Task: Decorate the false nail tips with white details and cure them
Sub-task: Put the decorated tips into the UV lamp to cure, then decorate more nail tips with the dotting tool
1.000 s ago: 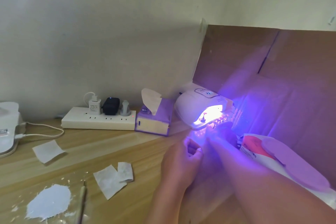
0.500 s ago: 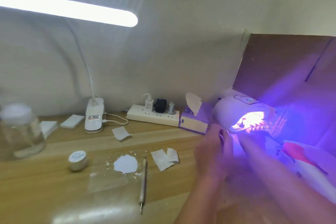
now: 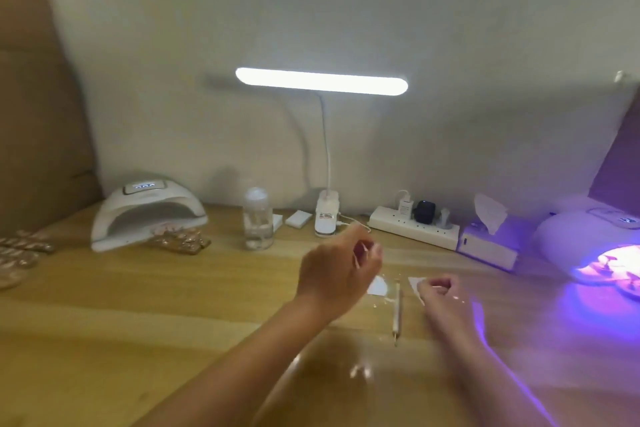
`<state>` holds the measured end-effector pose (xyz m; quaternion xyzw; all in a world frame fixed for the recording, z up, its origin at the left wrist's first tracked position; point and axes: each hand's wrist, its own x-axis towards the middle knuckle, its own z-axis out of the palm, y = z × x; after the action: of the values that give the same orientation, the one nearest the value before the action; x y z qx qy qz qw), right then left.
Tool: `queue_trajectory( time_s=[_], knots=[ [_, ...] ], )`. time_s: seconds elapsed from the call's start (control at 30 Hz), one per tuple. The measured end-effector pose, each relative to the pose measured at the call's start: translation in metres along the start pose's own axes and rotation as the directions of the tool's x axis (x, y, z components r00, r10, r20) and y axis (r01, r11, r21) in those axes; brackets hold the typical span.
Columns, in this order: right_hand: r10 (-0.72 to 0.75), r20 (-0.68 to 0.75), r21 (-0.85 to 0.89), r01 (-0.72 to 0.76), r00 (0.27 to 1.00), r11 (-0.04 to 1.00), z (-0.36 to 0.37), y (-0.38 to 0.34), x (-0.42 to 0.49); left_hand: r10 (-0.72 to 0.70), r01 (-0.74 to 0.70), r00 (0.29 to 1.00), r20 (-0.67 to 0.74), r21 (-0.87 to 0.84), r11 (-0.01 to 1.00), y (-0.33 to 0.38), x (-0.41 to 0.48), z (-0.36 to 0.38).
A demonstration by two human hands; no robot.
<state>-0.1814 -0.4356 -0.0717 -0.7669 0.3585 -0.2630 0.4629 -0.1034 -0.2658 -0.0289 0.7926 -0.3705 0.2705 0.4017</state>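
The dotting pen (image 3: 397, 310) lies at four o'clock of the curled left hand (image 3: 341, 270) and eight o'clock of the curled right hand (image 3: 438, 289). I cannot tell whether either hand grasps anything.

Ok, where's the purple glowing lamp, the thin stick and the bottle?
Lit nail curing lamp (image 3: 578, 237): head view, on its white dome.
Dotting tool (image 3: 397, 312): head view, mid-shaft.
Clear bottle (image 3: 258, 222): head view, on its body.

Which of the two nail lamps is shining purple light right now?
The right nail lamp, beside the tissue box, glows purple inside; the left nail lamp is dark inside.
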Motion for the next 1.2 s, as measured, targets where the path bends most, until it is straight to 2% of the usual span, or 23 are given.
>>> queue_trajectory(
  time_s=[0.07, 0.1, 0.17, 0.2, 0.27, 0.37, 0.5, 0.63, 0.83, 1.0, 1.1, 1.2],
  knots=[
    [-0.085, 0.013, -0.124, 0.086, 0.996, 0.989, 0.011, 0.001, -0.012, -0.232, 0.242, 0.969, -0.088, 0.128, 0.962, -0.049, -0.006, -0.047],
    [-0.123, 0.013, -0.156, 0.124, 0.992, 0.98, 0.014, 0.002, -0.016, -0.37, 0.387, 0.921, -0.125, 0.166, 0.907, -0.075, -0.01, -0.069],
    [-0.153, 0.029, -0.182, 0.156, 0.988, 0.971, 0.017, 0.006, -0.017, -0.633, 0.657, 0.754, -0.177, 0.214, 0.723, -0.128, -0.026, -0.12],
    [-0.152, 0.033, -0.179, 0.155, 0.988, 0.972, 0.016, 0.004, -0.017, -0.721, 0.74, 0.669, -0.18, 0.252, 0.624, -0.15, -0.036, -0.143],
    [-0.161, 0.043, -0.174, 0.166, 0.986, 0.971, 0.012, 0.004, -0.017, -0.81, 0.803, 0.559, -0.176, 0.357, 0.477, -0.183, -0.055, -0.175],
    [-0.187, 0.082, -0.208, 0.2, 0.979, 0.958, 0.016, 0.002, -0.018, -0.841, 0.8, 0.512, -0.176, 0.453, 0.393, -0.207, -0.061, -0.196],
    [-0.202, 0.145, -0.167, 0.226, 0.969, 0.96, 0.025, 0.002, -0.017, -0.866, 0.788, 0.487, -0.115, 0.485, 0.379, -0.219, -0.039, -0.185],
    [-0.227, 0.114, -0.187, 0.246, 0.967, 0.951, 0.028, 0.003, -0.012, -0.856, 0.802, 0.492, -0.157, 0.464, 0.376, -0.236, -0.026, -0.174],
    [-0.241, 0.115, -0.248, 0.263, 0.964, 0.932, 0.033, 0.013, 0.0, -0.814, 0.77, 0.559, -0.156, 0.463, 0.439, -0.253, -0.02, -0.168],
    [-0.234, 0.122, -0.216, 0.256, 0.965, 0.942, 0.034, 0.017, 0.002, -0.767, 0.75, 0.606, -0.209, 0.473, 0.463, -0.259, -0.022, -0.162],
    [-0.22, 0.123, -0.275, 0.246, 0.968, 0.93, 0.026, 0.007, -0.008, -0.762, 0.728, 0.625, -0.169, 0.481, 0.489, -0.258, -0.025, -0.166],
    [-0.206, 0.111, -0.295, 0.23, 0.972, 0.928, 0.018, -0.002, -0.017, -0.753, 0.668, 0.655, -0.066, 0.516, 0.536, -0.247, -0.033, -0.177]
  ],
)
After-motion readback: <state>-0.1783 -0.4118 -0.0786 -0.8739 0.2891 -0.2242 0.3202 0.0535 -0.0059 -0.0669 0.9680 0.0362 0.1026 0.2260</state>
